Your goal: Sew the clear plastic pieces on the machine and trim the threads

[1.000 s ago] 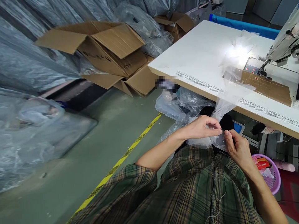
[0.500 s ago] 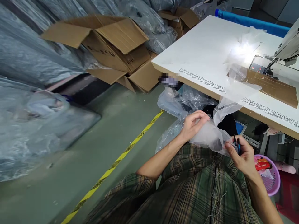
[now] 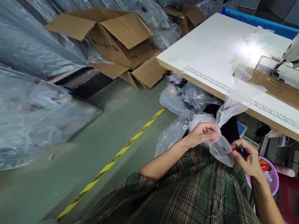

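Over my lap hangs a sheer white fabric (image 3: 220,151), its far end running up over the table edge toward the sewing machine (image 3: 277,65). My left hand (image 3: 202,135) is closed, pinching a fold of this fabric between thumb and fingers. To its right, my right hand (image 3: 246,155) is closed around small dark thread snips (image 3: 239,148), with their tips pointing up and left. The thumb and fingertip of that hand also meet the fabric's edge. The palm hides most of the snips.
The white sewing table (image 3: 198,46) has ruler markings along its front. Open cardboard boxes (image 3: 112,46) stand at the back left. Yellow-black tape (image 3: 116,158) crosses the floor. Plastic-covered goods (image 3: 35,118) lie left, and a pink basket (image 3: 275,183) stands at my right.
My left hand has shifted right and slightly down along the fabric, closer to my right hand. The snips have tilted from upright, and the fabric between my hands hangs lower.
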Demonstrator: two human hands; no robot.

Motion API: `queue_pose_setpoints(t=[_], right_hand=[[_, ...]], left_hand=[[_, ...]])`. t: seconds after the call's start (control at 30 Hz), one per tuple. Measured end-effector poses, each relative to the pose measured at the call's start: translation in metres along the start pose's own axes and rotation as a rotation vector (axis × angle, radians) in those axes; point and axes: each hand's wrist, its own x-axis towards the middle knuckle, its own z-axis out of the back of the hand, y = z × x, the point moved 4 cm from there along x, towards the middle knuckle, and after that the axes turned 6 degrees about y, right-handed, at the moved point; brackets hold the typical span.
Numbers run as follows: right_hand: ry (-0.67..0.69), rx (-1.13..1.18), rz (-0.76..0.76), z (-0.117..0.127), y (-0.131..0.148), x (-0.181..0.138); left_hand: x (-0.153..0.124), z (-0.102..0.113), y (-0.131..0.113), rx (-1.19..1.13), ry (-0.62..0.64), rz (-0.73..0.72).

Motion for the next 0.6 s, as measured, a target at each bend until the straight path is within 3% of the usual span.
queue_pose_setpoints(t=[0.1, 0.2, 0.37, 0.6], right_hand=[[-0.036, 0.001, -0.077, 0.004, -0.006, 0.016], [0.026, -0.059, -0.148, -0.004, -0.007, 0.033], [0.178, -0.151, -0.154, -0.021, -0.003, 0.045], [0.203, -0.195, -0.105, -0.03, 0.0, 0.052]], left_hand=[[-0.008, 0.008, -0.006, 0.09, -0.072, 0.028], [-0.012, 0.013, -0.015, 0.208, -0.091, 0.023], [-0.016, 0.017, -0.023, 0.333, -0.061, -0.011], [-0.017, 0.019, -0.025, 0.393, -0.055, -0.007]])
